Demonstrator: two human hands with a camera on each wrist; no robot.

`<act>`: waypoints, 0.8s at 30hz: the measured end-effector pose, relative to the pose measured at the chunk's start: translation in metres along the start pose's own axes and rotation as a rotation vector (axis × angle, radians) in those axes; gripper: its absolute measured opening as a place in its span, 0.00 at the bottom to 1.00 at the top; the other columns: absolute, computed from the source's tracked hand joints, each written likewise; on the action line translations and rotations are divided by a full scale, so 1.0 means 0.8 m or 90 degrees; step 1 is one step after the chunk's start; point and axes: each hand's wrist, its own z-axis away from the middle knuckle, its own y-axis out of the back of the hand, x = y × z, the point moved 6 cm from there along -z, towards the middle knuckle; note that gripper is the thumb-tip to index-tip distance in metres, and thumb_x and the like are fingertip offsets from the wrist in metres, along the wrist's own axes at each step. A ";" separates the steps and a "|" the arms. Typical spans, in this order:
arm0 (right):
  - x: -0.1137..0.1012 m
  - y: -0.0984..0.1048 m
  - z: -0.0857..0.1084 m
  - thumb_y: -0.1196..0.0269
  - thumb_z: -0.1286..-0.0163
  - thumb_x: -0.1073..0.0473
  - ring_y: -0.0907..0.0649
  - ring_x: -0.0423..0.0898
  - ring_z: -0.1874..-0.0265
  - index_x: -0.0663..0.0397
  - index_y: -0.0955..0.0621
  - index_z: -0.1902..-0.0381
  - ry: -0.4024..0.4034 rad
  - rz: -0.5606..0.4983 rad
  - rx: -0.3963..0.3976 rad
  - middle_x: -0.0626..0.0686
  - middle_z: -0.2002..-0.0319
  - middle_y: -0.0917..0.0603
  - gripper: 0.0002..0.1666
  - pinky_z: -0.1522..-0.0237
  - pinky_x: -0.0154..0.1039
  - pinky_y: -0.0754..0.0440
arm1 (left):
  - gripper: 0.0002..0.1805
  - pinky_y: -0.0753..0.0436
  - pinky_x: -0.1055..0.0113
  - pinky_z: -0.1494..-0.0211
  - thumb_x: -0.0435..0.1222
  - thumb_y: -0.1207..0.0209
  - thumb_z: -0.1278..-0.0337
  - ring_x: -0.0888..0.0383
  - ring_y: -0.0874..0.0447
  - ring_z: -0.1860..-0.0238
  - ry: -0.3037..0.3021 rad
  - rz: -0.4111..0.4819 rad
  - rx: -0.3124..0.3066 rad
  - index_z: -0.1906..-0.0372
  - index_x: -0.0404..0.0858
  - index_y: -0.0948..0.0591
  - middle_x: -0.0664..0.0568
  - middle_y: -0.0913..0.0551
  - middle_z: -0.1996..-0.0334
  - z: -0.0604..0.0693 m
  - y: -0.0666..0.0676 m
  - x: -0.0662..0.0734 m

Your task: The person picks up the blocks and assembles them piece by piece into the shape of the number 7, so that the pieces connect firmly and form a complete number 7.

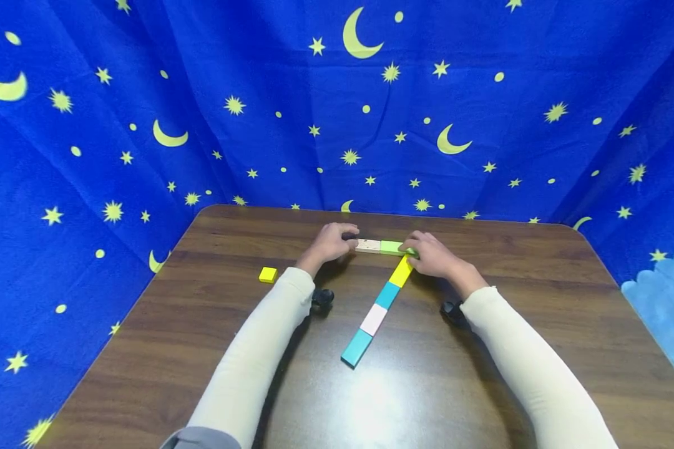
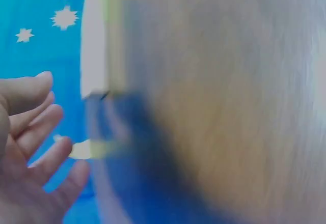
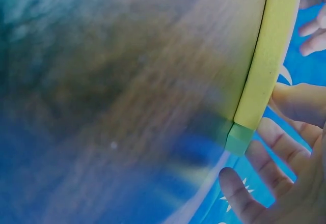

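Flat blocks lie end to end on the table. A cream speckled block (image 1: 367, 246) and a light green block (image 1: 392, 248) form a short row at the far side. From its right end a slanting row runs toward me: a yellow block (image 1: 401, 271), a blue block (image 1: 387, 295), a pale pink block (image 1: 374, 320) and a teal block (image 1: 356, 348). My left hand (image 1: 332, 242) is at the cream block's left end, fingers spread and apart from it in the left wrist view. My right hand (image 1: 432, 254) is at the corner where the rows meet, fingers loosely extended beside the blocks; contact is unclear.
A separate yellow block (image 1: 268, 274) lies left of my left forearm. The brown wooden table (image 1: 511, 386) has rounded far corners. A blue curtain (image 1: 292, 75) with moons and stars hangs behind it and along its sides. Black wrist cameras hang under both wrists.
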 end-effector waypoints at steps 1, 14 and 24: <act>0.000 -0.001 0.000 0.39 0.33 0.64 0.25 0.64 0.41 0.59 0.18 0.45 0.001 -0.001 0.001 0.65 0.41 0.23 0.19 0.35 0.61 0.28 | 0.21 0.34 0.58 0.23 0.37 0.41 0.35 0.49 0.31 0.27 -0.006 -0.005 -0.010 0.39 0.37 0.20 0.48 0.22 0.33 0.004 0.006 -0.001; 0.001 0.003 0.001 0.39 0.32 0.64 0.26 0.64 0.41 0.59 0.18 0.44 -0.006 -0.004 -0.003 0.65 0.41 0.23 0.19 0.37 0.61 0.28 | 0.18 0.30 0.41 0.32 0.39 0.40 0.36 0.44 0.27 0.32 -0.119 -0.207 -0.013 0.43 0.38 0.17 0.47 0.19 0.38 0.095 0.063 -0.025; 0.001 0.000 0.002 0.39 0.32 0.65 0.26 0.64 0.43 0.60 0.18 0.45 0.005 -0.014 -0.003 0.65 0.42 0.23 0.18 0.38 0.61 0.28 | 0.21 0.30 0.40 0.31 0.33 0.35 0.41 0.40 0.26 0.35 -0.122 -0.184 0.019 0.42 0.34 0.19 0.41 0.19 0.39 0.151 0.103 -0.070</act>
